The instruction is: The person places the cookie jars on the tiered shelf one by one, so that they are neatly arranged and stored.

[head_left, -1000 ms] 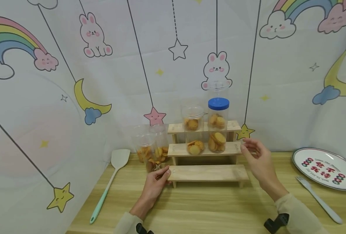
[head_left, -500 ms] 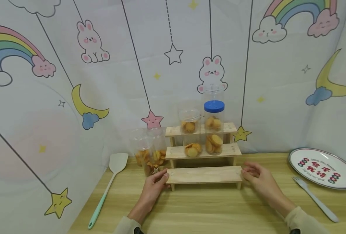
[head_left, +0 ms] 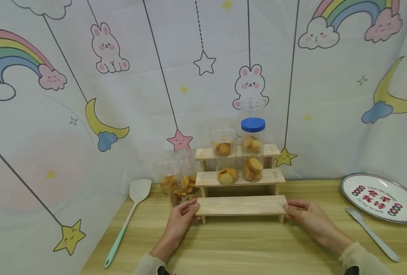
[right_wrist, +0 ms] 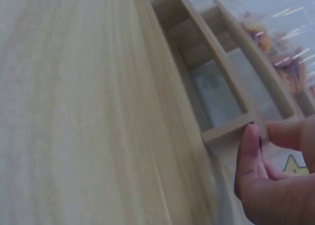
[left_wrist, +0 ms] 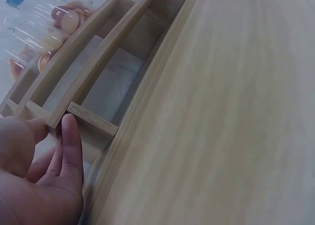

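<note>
A three-tier wooden display stand (head_left: 241, 205) stands on the table near the back wall. My left hand (head_left: 180, 220) pinches the left end of its lowest step, thumb on top and fingers below, as the left wrist view shows. At the right end of that same step, my right hand (head_left: 313, 220) pinches the board between thumb and fingers. On the upper steps stand clear jars of biscuits: one stack on the left (head_left: 226, 175), and on the right one with a blue lid (head_left: 253, 125) partway up.
More clear biscuit jars (head_left: 170, 183) stand left of the stand, just behind my left hand. A white spatula with a green handle (head_left: 121, 238) lies at the left. To the right are an oval plate with red characters (head_left: 348, 191) and a pale fork (head_left: 373, 235).
My right hand has come down from beside the middle step to the lowest step's right end and now grips it. The lowest step's right end has shifted slightly left. My left hand stays at its end.
</note>
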### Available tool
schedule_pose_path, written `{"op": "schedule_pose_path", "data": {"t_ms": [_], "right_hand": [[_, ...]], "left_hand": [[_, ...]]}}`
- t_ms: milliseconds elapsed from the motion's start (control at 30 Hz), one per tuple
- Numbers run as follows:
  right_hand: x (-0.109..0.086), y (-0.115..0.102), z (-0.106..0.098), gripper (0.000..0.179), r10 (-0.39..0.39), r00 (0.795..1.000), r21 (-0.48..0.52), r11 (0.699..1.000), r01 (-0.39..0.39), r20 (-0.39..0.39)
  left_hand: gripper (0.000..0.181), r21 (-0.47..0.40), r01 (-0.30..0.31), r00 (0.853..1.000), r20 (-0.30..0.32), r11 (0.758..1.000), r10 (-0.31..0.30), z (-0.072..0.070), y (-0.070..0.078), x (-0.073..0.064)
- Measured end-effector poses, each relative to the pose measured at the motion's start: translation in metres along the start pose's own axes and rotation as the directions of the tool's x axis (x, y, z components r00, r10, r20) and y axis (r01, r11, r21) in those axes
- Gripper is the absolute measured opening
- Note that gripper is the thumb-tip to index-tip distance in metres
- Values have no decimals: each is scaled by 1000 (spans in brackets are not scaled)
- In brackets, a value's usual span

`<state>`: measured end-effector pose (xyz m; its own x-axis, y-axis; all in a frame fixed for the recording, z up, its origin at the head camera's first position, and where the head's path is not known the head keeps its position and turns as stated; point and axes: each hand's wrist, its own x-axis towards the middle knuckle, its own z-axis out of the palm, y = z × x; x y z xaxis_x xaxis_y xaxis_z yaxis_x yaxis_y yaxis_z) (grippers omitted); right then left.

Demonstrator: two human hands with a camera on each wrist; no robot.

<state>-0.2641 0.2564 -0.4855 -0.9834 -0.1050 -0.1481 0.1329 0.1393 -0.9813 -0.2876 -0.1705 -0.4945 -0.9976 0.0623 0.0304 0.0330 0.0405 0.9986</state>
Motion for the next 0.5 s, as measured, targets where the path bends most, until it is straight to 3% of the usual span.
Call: {"op": "schedule_pose_path", "data": {"t_ms": [167,367,433,500], "right_hand": [[-4,1,-3,69,-11,1000,24,1000,11,7],[0,2,-1,70,-19,999,60,998,21,-39],[1,2,1,69,-19,998,77,997,23,-52],[1,3,2,68,-19,998,85,996,23,-52]], "left_hand": [[51,-15,-8,1000,6,1000,8,2,2,0],[45,-49,-4,1000,8,999,4,0,3,1],[43,-44,-7,1000,-19,999,6,-3,3,2],[39,-6,-9,996,-90,1000,8,-9,3,3]]}}
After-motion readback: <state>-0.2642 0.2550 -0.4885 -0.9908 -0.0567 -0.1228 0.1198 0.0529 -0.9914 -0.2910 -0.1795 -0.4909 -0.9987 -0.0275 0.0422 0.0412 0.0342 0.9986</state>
